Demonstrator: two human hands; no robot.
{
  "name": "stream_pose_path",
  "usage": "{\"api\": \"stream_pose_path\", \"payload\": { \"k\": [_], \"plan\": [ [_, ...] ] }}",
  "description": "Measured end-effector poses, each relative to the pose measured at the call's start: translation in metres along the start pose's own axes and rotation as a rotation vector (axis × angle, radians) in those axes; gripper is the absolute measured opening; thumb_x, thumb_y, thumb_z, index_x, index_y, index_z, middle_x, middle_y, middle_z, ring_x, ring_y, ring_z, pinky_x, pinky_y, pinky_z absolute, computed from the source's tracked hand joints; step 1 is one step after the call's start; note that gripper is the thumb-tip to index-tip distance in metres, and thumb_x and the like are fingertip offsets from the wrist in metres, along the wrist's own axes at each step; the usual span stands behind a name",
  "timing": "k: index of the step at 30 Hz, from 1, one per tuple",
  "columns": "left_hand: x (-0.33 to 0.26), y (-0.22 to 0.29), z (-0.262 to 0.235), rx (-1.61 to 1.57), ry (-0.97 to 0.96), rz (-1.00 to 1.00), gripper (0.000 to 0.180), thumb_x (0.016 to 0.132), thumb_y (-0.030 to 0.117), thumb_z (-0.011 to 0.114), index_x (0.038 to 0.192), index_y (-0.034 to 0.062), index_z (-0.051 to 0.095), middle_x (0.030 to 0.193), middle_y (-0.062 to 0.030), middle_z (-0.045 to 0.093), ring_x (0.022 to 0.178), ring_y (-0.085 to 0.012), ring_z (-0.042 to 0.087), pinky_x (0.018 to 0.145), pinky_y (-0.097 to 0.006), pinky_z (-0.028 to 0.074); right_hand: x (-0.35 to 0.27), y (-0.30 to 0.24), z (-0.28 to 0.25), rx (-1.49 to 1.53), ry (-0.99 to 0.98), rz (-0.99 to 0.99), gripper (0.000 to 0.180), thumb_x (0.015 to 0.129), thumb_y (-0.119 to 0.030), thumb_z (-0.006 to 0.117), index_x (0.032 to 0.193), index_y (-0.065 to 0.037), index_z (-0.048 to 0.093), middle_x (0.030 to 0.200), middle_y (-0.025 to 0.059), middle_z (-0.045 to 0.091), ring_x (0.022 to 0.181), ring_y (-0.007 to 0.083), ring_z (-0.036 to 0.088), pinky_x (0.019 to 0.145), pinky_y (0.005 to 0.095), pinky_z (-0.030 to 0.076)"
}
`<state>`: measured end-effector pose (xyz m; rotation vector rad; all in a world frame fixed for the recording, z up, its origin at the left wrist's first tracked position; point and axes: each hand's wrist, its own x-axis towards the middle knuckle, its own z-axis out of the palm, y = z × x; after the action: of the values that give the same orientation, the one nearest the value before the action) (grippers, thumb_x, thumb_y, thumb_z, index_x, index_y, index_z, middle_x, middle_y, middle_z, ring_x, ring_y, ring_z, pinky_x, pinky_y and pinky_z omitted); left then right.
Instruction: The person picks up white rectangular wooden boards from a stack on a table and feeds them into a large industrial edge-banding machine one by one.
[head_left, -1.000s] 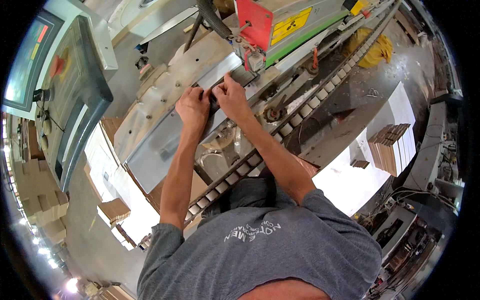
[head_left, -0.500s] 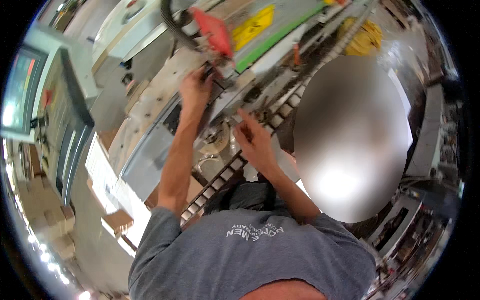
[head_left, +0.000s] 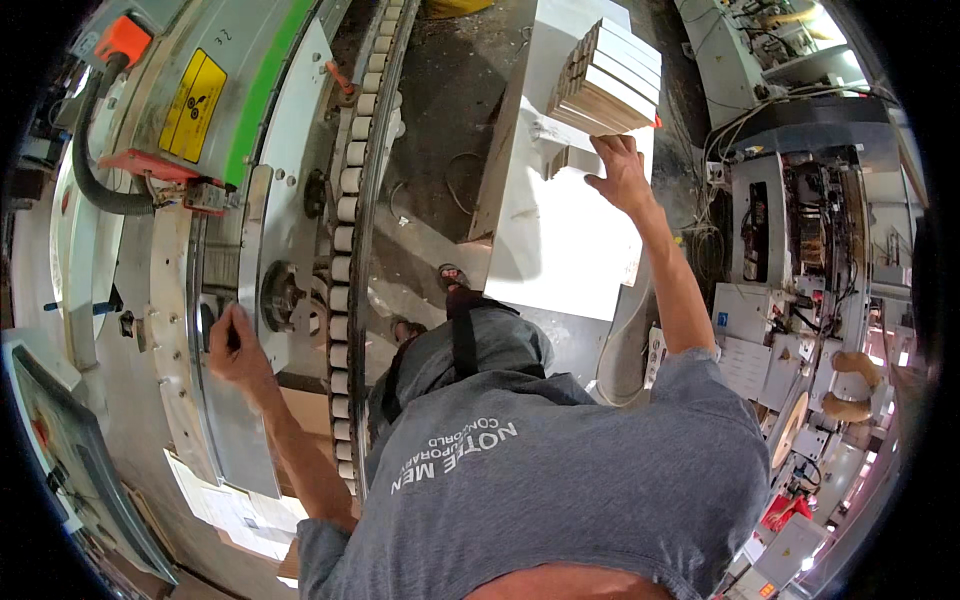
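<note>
Two hands, spread wide apart. The left hand [head_left: 235, 345] rests with curled fingers on the long grey metal plate [head_left: 225, 420] of the big grey-and-green machine [head_left: 250, 130], just beside its row of small white rollers [head_left: 345, 260]; whether that grip pinches anything I cannot tell. The right hand [head_left: 622, 172] reaches far out, fingers loosely spread, touching the stack of pale, white-faced wooden blocks [head_left: 605, 75] on the white board surface [head_left: 560, 240] (nothing closed around a block yet). Risk, as I judge it: pulling from the stack's lower edge at full stretch could topple the blocks onto the dusty floor [head_left: 450, 90]. With eyes turned right, the left fingers sit near the rollers, and a slip there could pinch them.
</note>
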<state>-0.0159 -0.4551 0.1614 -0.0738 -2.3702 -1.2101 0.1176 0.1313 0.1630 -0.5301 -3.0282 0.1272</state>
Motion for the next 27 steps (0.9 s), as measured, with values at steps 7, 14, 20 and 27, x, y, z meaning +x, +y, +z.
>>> {"api": "stream_pose_path", "payload": {
  "k": [7,14,20,27],
  "plan": [
    [-0.021,0.04,0.021,-0.072,-0.133,0.033,0.012,0.085,0.001,0.073,0.097,0.0,0.074,0.085,-0.0106,0.071,0.07,-0.0159,0.065,0.062,-0.028,0.052,0.006,0.04,0.036,-0.05,-0.02,-0.149,0.06,0.066,-0.013,0.085,0.122,-0.005,0.065,0.12,0.0167,0.063,0.113,0.0384,0.054,0.092,0.0522,0.047],
    [-0.03,0.101,0.018,0.025,-0.481,0.303,0.049,0.075,0.011,0.08,0.121,0.0057,0.066,0.111,-0.0147,0.067,0.104,-0.0351,0.06,0.09,-0.043,0.051,-0.001,-0.142,-0.011,0.168,-0.061,-0.63,0.066,0.064,-0.007,0.085,0.125,0.0,0.061,0.114,0.0191,0.06,0.109,0.0384,0.052,0.097,0.0473,0.044],
    [-0.028,0.084,-0.015,0.091,-0.49,0.344,0.052,0.069,0.01,0.085,0.118,0.0026,0.068,0.114,-0.0165,0.067,0.101,-0.0372,0.062,0.089,-0.043,0.051,0.005,-0.344,-0.026,0.412,-0.186,-1.139,0.061,0.066,-0.004,0.078,0.123,0.003,0.058,0.111,0.0164,0.055,0.112,0.0355,0.049,0.094,0.0464,0.044],
    [-0.02,-0.023,-0.084,0.282,0.009,0.091,0.047,0.068,0.01,0.085,0.111,-0.0011,0.069,0.109,-0.0192,0.069,0.095,-0.0373,0.065,0.085,-0.043,0.053,-0.007,-0.475,-0.023,0.836,0.1,-1.13,0.059,0.081,-0.006,0.074,0.135,0.004,0.051,0.119,0.0173,0.057,0.109,0.032,0.055,0.092,0.0424,0.048]
  ]
}}
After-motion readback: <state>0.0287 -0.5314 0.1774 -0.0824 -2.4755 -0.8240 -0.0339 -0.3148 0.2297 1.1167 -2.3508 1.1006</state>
